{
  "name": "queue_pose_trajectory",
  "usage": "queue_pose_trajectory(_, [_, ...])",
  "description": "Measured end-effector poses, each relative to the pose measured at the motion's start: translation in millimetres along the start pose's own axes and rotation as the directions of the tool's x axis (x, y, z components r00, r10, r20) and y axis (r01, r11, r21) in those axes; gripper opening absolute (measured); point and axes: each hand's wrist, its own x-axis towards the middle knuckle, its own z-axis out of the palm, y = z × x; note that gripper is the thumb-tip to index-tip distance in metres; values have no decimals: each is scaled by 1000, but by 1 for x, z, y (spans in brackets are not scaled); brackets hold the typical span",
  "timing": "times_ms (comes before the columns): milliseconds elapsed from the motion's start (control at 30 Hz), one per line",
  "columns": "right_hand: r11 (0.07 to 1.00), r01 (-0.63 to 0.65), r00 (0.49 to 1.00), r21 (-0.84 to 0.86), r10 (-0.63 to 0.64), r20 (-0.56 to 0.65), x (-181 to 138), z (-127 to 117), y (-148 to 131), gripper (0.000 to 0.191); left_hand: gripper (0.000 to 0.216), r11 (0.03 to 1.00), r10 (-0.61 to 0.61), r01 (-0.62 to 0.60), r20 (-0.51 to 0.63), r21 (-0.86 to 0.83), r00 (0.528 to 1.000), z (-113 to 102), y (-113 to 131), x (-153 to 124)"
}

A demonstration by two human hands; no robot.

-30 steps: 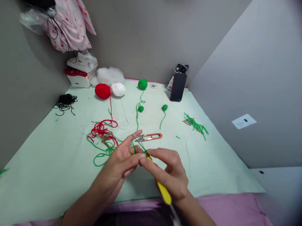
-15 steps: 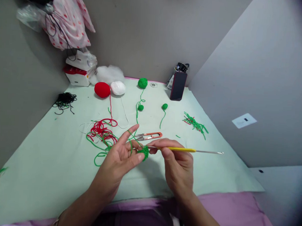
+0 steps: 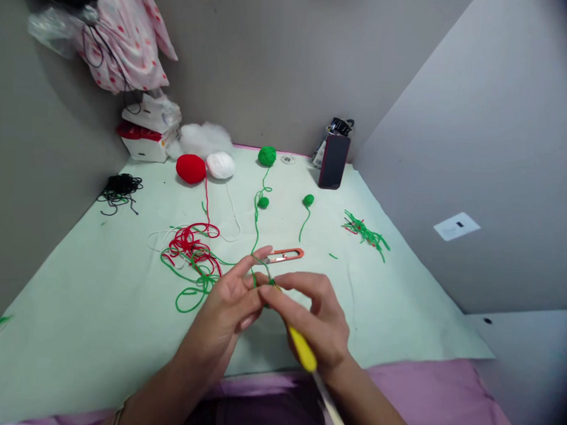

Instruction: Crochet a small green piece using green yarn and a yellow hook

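Note:
My left hand pinches a small green crochet piece, now mostly covered by fingers. Green yarn runs up over its raised index finger and back to the green yarn ball. In my right hand is a crochet hook with a yellow grip; its tip points away at the crochet piece and its rear shaft slants down toward my body. The fingertips of both hands meet at the work. Just behind them lie orange-handled thread snips, their blades partly hidden by the left fingers.
Tangled red and green yarn lies left of my hands. Farther back are a red ball, a white ball and white stuffing. Two small green pieces lie mid-table. A phone stands at the back; green scraps lie right.
The hook has swung from lying sideways to pointing away from me, its rear end now low and near my body. My right hand has moved left, close against the left fingers.

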Motion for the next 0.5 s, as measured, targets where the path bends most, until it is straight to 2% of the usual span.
queue_pose_trajectory(67, [999, -8, 999, 49, 10, -50, 1, -2, 1, 30, 68, 996, -72, 74, 33, -49, 997, -2, 2, 1])
queue_pose_trajectory(167, [944, -136, 965, 300, 194, -174, 8, -3, 0, 19, 54, 997, -62, 62, 2, -54, 998, -4, 4, 1])
queue_pose_trajectory(233, [875, -198, 946, 442, 289, -147, 12, -1, -1, 17, 56, 1000, 5, -5, -26, 4, 1000, -3, 2, 0])
queue_pose_trajectory(333, [846, -221, 953, 485, 294, -77, 15, 3, -1, 14, 61, 991, 70, -68, -9, 114, 998, 0, -3, -2])
queue_pose_trajectory(500, [775, -289, 919, 562, 390, -65, 15, 2, 2, 14, 39, 977, 143, -144, 18, 155, 990, -3, -5, -3])
